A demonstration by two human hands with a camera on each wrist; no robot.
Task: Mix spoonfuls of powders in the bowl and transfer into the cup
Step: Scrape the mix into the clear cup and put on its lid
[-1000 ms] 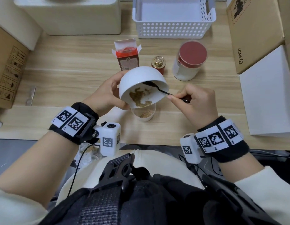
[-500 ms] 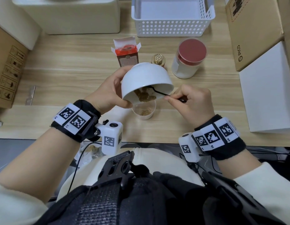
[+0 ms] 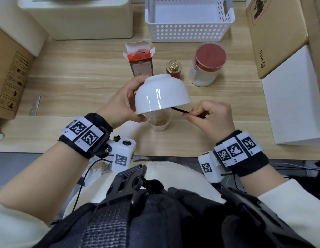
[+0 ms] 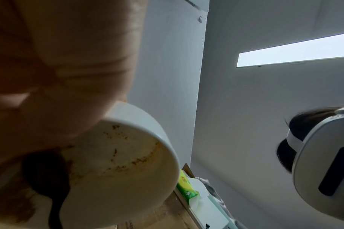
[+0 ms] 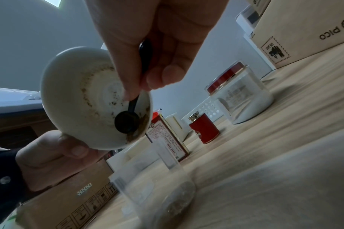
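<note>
My left hand grips the white bowl and holds it tipped almost mouth-down over the clear plastic cup, which has brown powder in its bottom. My right hand pinches the black spoon by its handle, with the spoon's head under the bowl's rim. In the right wrist view the spoon head lies against the bowl's low inner edge, where brown powder sits. The left wrist view shows the bowl's inside smeared with powder traces.
Behind the bowl stand an open red carton, a small red bottle with a gold cap and a red-lidded jar. A white basket is at the back. Cardboard and white boxes line the right; a carton the left.
The left hand has tipped the bowl further over, from facing me to nearly mouth-down above the cup. The spoon has stayed inside the rim.
</note>
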